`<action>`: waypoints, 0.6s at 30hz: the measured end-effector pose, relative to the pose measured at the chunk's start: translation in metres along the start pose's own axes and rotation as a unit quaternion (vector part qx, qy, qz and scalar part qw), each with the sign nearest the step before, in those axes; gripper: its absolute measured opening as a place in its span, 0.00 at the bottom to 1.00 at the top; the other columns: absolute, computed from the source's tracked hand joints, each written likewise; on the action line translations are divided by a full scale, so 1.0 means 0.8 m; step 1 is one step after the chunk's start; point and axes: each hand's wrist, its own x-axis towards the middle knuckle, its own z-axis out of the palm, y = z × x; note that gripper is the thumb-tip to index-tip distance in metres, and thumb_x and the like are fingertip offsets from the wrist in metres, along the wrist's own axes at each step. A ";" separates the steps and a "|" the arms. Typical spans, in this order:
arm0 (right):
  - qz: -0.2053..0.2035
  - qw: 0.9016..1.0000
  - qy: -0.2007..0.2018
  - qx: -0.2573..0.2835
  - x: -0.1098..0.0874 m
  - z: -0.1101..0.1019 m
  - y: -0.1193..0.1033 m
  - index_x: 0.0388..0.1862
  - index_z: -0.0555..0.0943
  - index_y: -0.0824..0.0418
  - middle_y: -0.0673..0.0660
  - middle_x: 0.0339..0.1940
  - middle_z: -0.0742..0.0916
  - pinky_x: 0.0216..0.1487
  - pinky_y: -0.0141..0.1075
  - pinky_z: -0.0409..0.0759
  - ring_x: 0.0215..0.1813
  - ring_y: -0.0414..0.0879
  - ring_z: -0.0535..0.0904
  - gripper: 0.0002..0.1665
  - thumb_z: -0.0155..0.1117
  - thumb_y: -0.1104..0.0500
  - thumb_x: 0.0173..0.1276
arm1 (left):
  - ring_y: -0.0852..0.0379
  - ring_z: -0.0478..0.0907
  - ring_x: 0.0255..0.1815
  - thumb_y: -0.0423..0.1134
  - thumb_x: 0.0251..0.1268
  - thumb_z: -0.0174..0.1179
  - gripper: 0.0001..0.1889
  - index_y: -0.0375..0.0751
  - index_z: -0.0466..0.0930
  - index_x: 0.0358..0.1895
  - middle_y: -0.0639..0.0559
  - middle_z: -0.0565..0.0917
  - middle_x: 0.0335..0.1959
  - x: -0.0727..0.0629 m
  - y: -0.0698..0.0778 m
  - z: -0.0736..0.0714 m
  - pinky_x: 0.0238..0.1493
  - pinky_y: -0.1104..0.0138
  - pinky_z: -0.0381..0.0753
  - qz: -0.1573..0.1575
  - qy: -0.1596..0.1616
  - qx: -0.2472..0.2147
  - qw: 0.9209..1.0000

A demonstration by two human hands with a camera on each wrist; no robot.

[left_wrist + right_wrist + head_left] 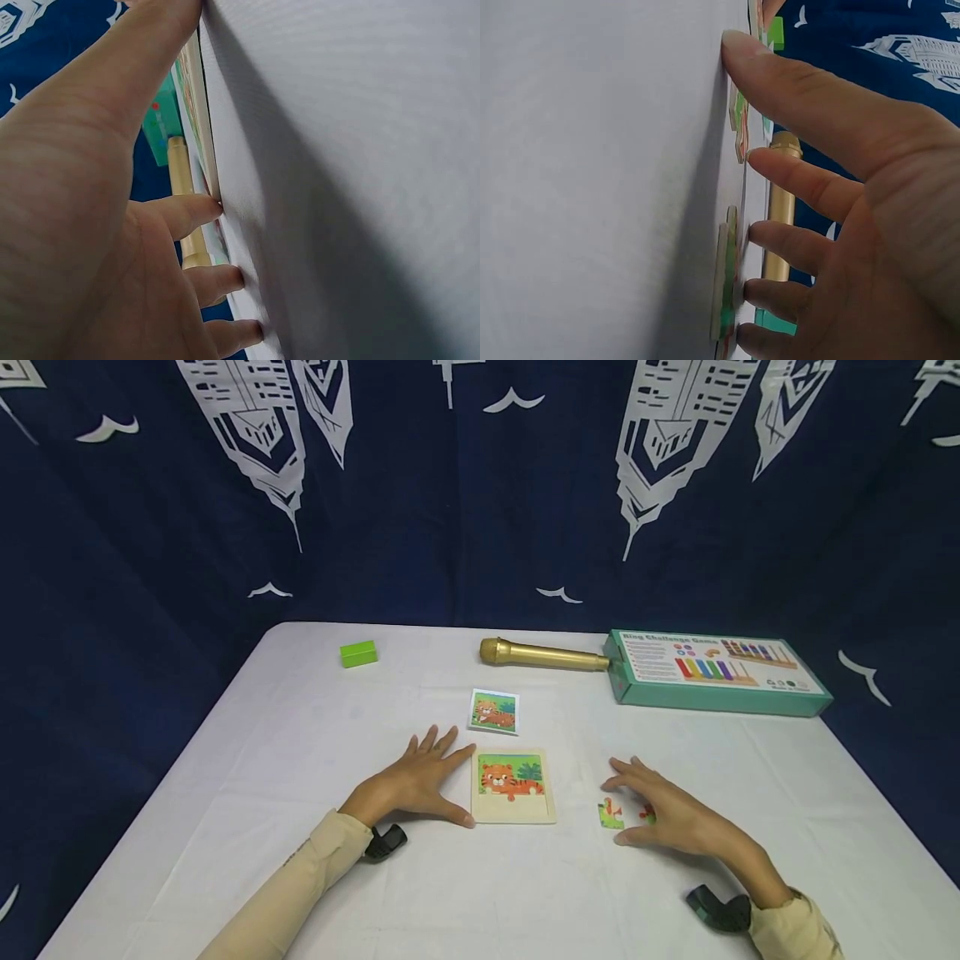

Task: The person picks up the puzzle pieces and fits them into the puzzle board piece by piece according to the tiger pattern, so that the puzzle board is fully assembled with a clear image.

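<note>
A square wooden puzzle board lies mid-table, its upper part filled with tiger pieces and its lower strip bare wood. My left hand is spread at the board's left side, thumb and index fingertip right at its edge. To the right, my right hand arches over loose puzzle pieces with its fingers apart. One piece lies between its thumb and index finger; another piece is partly hidden by the hand. The right wrist view shows more pieces lying flat beside the fingertips.
Behind the board lies a square tiger picture card. Farther back are a green block, a gold microphone and a teal Ring Challenge Game box. A white cloth covers the table, with a dark blue curtain behind it.
</note>
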 end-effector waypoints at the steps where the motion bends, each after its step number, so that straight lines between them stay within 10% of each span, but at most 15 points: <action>1: 0.000 1.000 0.000 0.001 0.001 0.000 0.000 0.53 0.77 0.51 0.67 0.74 0.63 0.66 0.70 0.45 0.75 0.72 0.44 0.34 0.79 0.47 0.47 | 0.39 0.28 0.77 0.71 0.39 0.68 0.60 0.52 0.50 0.77 0.43 0.39 0.78 0.000 0.000 0.000 0.73 0.43 0.31 0.000 0.000 -0.001 1.000; 18: -0.025 0.999 0.032 0.002 0.002 0.000 -0.001 0.41 0.77 0.48 0.66 0.67 0.73 0.67 0.65 0.55 0.72 0.71 0.56 0.21 0.77 0.55 0.51 | 0.40 0.28 0.77 0.71 0.40 0.68 0.60 0.53 0.50 0.77 0.44 0.39 0.78 0.000 0.000 -0.001 0.73 0.43 0.31 -0.003 -0.003 -0.001 1.000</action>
